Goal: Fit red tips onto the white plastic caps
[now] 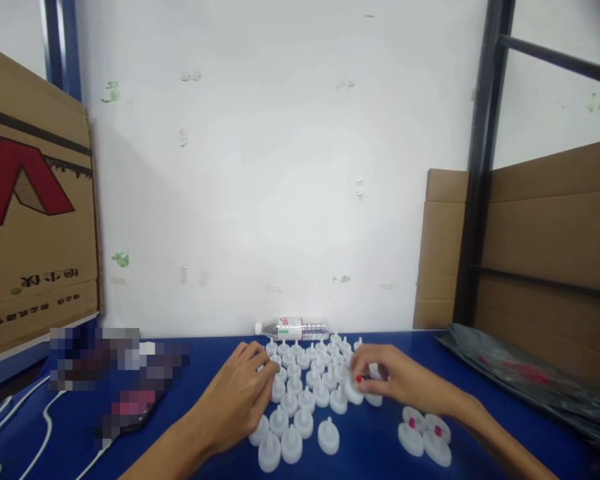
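Note:
Many white plastic spouted caps [307,400] stand in a loose cluster, most with their narrow spouts upward. My left hand [243,387] lies over the cluster's left side, fingers curled down among the caps; its fingertips are partly hidden, so what they hold cannot be made out. At the right side, my right hand [387,377] pinches a small red tip [359,379] between thumb and finger. A white cap [354,393] sits directly below it, slightly blurred. Several white caps with red tips [437,447] lie grouped on the blue table, below my right forearm.
Behind the caps, a clear bottle [290,329] lies against the white wall. A pixelated object [135,400] and white cables [45,427] are at left. Cardboard boxes [40,253] flank the table [375,447], and a dark plastic bag [525,373] lies at right.

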The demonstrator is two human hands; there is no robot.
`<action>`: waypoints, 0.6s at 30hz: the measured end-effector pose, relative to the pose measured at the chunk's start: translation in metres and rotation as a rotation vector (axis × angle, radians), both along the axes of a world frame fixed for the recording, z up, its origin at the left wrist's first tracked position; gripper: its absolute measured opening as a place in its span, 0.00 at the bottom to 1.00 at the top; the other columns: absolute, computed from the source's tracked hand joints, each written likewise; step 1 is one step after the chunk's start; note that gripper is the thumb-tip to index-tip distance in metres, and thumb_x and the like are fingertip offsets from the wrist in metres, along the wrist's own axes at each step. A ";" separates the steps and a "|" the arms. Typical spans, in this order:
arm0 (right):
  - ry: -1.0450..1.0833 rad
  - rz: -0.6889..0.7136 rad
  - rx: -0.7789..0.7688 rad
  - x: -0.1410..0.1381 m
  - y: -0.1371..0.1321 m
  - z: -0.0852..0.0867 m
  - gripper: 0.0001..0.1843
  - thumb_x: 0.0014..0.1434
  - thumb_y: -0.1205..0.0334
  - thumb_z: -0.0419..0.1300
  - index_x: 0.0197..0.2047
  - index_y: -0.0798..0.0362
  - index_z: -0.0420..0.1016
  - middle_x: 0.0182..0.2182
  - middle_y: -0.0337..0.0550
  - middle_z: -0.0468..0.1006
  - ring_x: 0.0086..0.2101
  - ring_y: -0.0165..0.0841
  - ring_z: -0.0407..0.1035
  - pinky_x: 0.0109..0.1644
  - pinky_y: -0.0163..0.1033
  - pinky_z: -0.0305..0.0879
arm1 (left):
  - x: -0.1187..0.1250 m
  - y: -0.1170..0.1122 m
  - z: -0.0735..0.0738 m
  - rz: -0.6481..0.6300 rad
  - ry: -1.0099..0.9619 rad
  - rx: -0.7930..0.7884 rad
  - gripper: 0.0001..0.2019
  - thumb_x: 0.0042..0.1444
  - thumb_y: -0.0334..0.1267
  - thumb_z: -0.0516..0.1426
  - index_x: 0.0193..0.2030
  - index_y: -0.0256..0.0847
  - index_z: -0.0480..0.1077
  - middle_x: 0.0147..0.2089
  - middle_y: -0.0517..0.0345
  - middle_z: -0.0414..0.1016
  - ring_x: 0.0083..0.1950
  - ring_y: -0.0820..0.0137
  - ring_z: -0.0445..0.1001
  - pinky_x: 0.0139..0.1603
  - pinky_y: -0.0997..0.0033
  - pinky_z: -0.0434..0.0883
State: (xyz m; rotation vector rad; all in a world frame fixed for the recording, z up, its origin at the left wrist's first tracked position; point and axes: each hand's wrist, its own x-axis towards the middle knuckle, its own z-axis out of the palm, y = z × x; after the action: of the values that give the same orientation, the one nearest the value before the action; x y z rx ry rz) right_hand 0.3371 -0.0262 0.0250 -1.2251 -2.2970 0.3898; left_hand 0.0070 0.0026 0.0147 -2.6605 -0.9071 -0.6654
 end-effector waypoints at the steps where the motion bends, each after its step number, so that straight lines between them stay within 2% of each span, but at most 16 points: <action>1: 0.019 -0.032 0.064 -0.004 -0.003 0.002 0.12 0.68 0.50 0.58 0.43 0.47 0.76 0.48 0.43 0.79 0.42 0.35 0.74 0.42 0.36 0.70 | 0.002 -0.004 0.000 -0.011 -0.005 0.020 0.12 0.65 0.28 0.47 0.40 0.42 0.71 0.39 0.51 0.73 0.44 0.59 0.67 0.46 0.55 0.65; 4: -0.012 -0.063 0.243 -0.021 -0.014 0.003 0.09 0.71 0.57 0.51 0.49 0.47 0.71 0.54 0.46 0.76 0.42 0.35 0.75 0.42 0.38 0.73 | 0.013 -0.018 -0.005 -0.061 -0.038 0.081 0.09 0.66 0.31 0.49 0.42 0.43 0.70 0.38 0.51 0.75 0.43 0.58 0.69 0.46 0.54 0.67; 6: -0.066 0.015 0.370 -0.039 -0.022 -0.003 0.07 0.70 0.62 0.52 0.48 0.47 0.71 0.51 0.47 0.77 0.44 0.36 0.75 0.47 0.40 0.73 | 0.022 -0.026 -0.013 -0.092 -0.078 0.139 0.06 0.66 0.38 0.53 0.45 0.44 0.70 0.39 0.50 0.76 0.43 0.57 0.71 0.47 0.52 0.68; 9: -0.097 0.155 0.549 -0.065 -0.031 -0.015 0.10 0.67 0.69 0.55 0.48 0.48 0.72 0.46 0.48 0.79 0.45 0.37 0.75 0.52 0.43 0.73 | 0.034 -0.032 -0.030 -0.139 -0.118 0.273 0.09 0.65 0.47 0.57 0.42 0.44 0.69 0.37 0.51 0.77 0.40 0.57 0.72 0.45 0.53 0.70; 11: -0.070 0.200 0.627 -0.076 -0.035 -0.023 0.11 0.65 0.71 0.56 0.48 0.49 0.73 0.43 0.48 0.80 0.42 0.37 0.75 0.48 0.41 0.75 | 0.040 -0.031 -0.038 -0.178 -0.123 0.357 0.08 0.67 0.45 0.55 0.39 0.44 0.68 0.35 0.52 0.77 0.37 0.58 0.72 0.42 0.56 0.69; 13: -0.031 0.204 0.664 -0.081 -0.036 -0.028 0.11 0.64 0.71 0.57 0.48 0.50 0.73 0.41 0.48 0.80 0.40 0.37 0.75 0.45 0.40 0.76 | 0.042 -0.030 -0.042 -0.187 -0.134 0.396 0.07 0.68 0.38 0.53 0.36 0.43 0.66 0.33 0.54 0.77 0.35 0.60 0.71 0.39 0.57 0.68; 15: -0.016 0.200 0.665 -0.080 -0.035 -0.031 0.11 0.65 0.68 0.60 0.50 0.50 0.73 0.42 0.48 0.81 0.41 0.37 0.76 0.47 0.41 0.76 | 0.042 -0.029 -0.042 -0.152 -0.142 0.366 0.07 0.67 0.33 0.51 0.35 0.43 0.64 0.33 0.54 0.77 0.35 0.60 0.71 0.38 0.58 0.68; 18: -0.024 0.207 0.652 -0.077 -0.032 -0.034 0.14 0.66 0.59 0.63 0.53 0.50 0.72 0.42 0.47 0.81 0.41 0.37 0.76 0.47 0.40 0.76 | 0.041 -0.029 -0.038 -0.111 -0.145 0.278 0.06 0.67 0.33 0.51 0.36 0.44 0.63 0.33 0.53 0.76 0.35 0.60 0.70 0.39 0.57 0.67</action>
State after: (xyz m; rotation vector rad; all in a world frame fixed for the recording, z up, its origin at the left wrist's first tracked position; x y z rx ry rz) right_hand 0.2605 -0.0582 -0.0090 -0.6702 -2.2979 -0.2962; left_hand 0.0476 -0.0268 -0.0233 -2.4516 -0.6493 -0.9464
